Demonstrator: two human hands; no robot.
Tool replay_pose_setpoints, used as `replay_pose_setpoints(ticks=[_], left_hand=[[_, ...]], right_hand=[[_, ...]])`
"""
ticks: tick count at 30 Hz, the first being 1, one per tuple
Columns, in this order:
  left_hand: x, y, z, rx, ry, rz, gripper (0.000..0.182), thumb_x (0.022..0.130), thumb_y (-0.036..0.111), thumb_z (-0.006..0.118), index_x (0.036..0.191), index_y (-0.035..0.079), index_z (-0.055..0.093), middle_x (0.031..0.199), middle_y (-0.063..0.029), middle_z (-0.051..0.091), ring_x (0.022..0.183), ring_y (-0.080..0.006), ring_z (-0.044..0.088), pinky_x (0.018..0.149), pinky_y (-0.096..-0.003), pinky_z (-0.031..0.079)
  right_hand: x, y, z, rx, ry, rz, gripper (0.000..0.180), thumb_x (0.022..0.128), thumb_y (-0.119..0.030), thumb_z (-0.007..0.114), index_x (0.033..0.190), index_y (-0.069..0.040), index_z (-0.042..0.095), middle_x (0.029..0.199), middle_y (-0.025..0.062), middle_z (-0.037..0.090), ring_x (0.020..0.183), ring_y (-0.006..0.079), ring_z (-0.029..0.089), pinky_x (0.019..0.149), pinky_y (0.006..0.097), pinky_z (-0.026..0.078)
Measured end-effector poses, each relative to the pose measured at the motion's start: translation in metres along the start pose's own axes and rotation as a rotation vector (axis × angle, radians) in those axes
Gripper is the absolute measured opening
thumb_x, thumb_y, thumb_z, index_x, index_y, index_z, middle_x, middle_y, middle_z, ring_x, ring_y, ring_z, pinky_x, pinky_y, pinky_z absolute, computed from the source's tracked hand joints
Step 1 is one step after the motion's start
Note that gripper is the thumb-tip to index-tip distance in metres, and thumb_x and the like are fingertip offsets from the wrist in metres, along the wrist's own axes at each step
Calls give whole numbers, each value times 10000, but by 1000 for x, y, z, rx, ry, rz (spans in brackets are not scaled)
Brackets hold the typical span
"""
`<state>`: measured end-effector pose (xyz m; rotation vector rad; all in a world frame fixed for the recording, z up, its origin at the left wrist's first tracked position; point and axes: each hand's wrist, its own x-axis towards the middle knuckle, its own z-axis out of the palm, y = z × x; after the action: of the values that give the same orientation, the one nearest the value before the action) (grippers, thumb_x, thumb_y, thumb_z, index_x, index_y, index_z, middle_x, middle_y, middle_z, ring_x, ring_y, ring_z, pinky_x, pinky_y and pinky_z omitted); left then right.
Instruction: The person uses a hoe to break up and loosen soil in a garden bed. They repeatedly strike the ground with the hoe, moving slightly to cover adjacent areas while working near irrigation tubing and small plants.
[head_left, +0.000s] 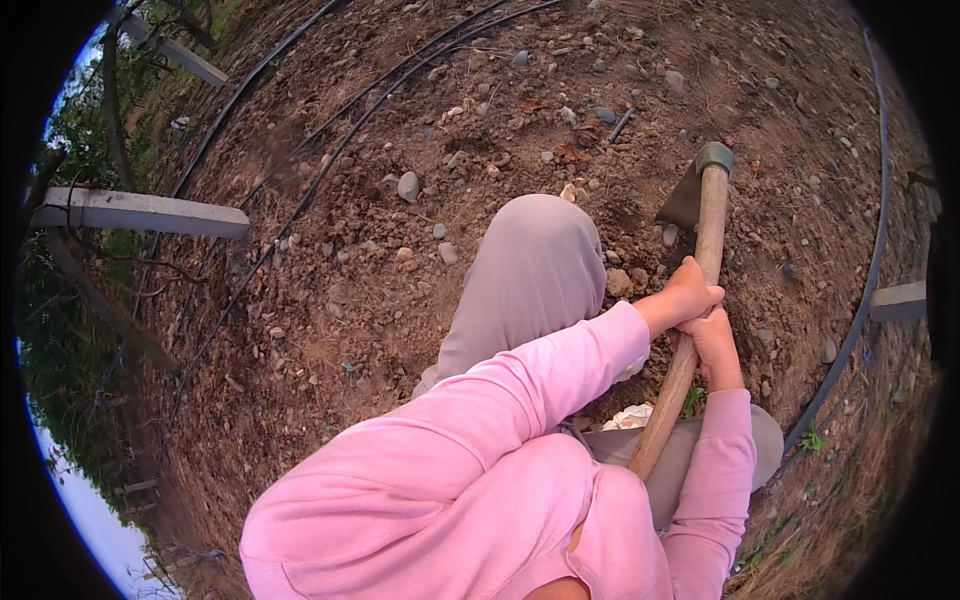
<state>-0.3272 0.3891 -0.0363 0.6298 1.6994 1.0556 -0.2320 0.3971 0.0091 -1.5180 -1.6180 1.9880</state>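
Note:
Both my hands grip the wooden handle of a hoe. My left hand is wrapped around it on the side nearer the head. Just below, touching it, my right hand closes on the same shaft. The hoe's dark metal blade points down to the left against loose, stony soil, and its lower edge is hard to make out. A greenish metal collar joins blade and handle. The handle's rear end passes down over my leg and is hidden by my pink top.
My bent knee in grey trousers rises left of the hoe. Black irrigation hoses run along the left, and a thicker pipe curves along the right. Concrete posts stand at the sides. Stones and dry leaves dot the ground.

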Motion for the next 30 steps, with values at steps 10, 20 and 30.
replay_pose_setpoints(ticks=[10, 20, 30], left_hand=[[-18, 2, -19, -89, -252, 41, 511, 925, 371, 602, 1150, -64, 457, 897, -160, 601, 671, -209, 608, 510, -330, 506], [-79, -110, -8, 63, -370, -301, 342, 975, 316, 494, 1143, 18, 499, 1011, -105, 616, 824, -200, 635, 705, -342, 514], [-97, -182, -24, 770, -556, -24, 302, 858, 274, 594, 965, -5, 636, 892, -206, 677, 842, -367, 653, 757, -447, 501]], right_hand=[[22, 11, -10, 20, 8, -93, 361, 728, 48, 644, 1040, -7, 472, 820, 109, 582, 625, 204, 609, 487, 333, 505], [26, 12, -45, 124, 95, -51, 484, 689, 46, 641, 1094, 41, 376, 767, 119, 558, 566, 183, 601, 477, 318, 528], [27, 11, -59, 147, 84, -1, 519, 728, 11, 646, 1175, 24, 384, 810, 103, 557, 601, 159, 604, 498, 297, 549]])
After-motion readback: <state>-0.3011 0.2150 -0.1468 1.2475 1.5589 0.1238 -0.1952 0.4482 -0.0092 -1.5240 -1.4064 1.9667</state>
